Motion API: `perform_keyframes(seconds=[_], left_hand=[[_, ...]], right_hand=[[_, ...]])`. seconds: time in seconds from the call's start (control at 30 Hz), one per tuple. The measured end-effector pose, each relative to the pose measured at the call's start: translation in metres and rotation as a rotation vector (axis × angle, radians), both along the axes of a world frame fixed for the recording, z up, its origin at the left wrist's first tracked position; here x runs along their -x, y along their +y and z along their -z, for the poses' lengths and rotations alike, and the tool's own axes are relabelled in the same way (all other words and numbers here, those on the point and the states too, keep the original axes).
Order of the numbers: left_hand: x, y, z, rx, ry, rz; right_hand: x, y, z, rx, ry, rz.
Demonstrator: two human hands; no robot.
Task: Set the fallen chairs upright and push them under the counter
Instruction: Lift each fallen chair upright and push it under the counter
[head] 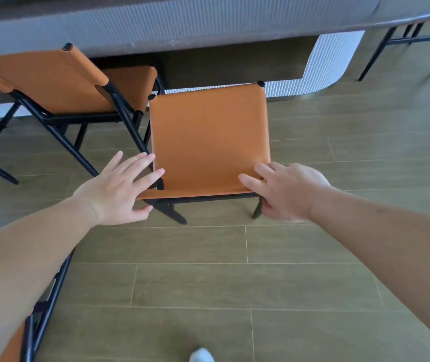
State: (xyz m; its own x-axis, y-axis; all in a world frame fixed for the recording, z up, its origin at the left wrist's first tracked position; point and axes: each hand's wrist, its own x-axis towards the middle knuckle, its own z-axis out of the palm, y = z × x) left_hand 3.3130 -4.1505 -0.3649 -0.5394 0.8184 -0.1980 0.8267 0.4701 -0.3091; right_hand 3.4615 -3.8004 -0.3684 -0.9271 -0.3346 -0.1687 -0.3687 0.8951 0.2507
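An orange chair [208, 137] with a black frame stands in the middle of the floor, in front of the grey counter [182, 24]. I look down on its broad orange panel, whose black-capped corners point toward the counter. My left hand [119, 189] is open with the fingers spread, and the fingertips touch the panel's near left corner. My right hand [284, 189] holds the near right corner, fingers on top and thumb below by the black leg. A second orange chair [52, 82] stands upright at the left, its seat under the counter.
Black frame tubes and a bit of orange from another chair [39, 309] lie at the bottom left, partly hidden by my left arm. Thin black legs of more furniture [381, 48] stand at the upper right. The white ribbed counter base [323, 66] rounds off there. Wood-look floor spreads around.
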Motion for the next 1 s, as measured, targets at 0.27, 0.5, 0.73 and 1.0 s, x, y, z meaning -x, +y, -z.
perform_keyframes(seconds=[0.27, 0.5, 0.73, 1.0], left_hand=[[0.077, 0.026, -0.012, 0.001, -0.004, -0.009], [0.131, 0.048, -0.023, 0.011, -0.044, -0.009], [0.180, 0.064, -0.021, -0.021, -0.071, 0.010], [0.201, 0.074, -0.022, -0.060, -0.092, 0.044]], right_hand=[[0.073, 0.021, -0.021, 0.101, -0.060, 0.108], [0.129, 0.038, -0.025, 0.120, -0.050, 0.162], [0.175, 0.053, -0.023, 0.129, -0.044, 0.214], [0.198, 0.059, -0.026, 0.120, -0.050, 0.240]])
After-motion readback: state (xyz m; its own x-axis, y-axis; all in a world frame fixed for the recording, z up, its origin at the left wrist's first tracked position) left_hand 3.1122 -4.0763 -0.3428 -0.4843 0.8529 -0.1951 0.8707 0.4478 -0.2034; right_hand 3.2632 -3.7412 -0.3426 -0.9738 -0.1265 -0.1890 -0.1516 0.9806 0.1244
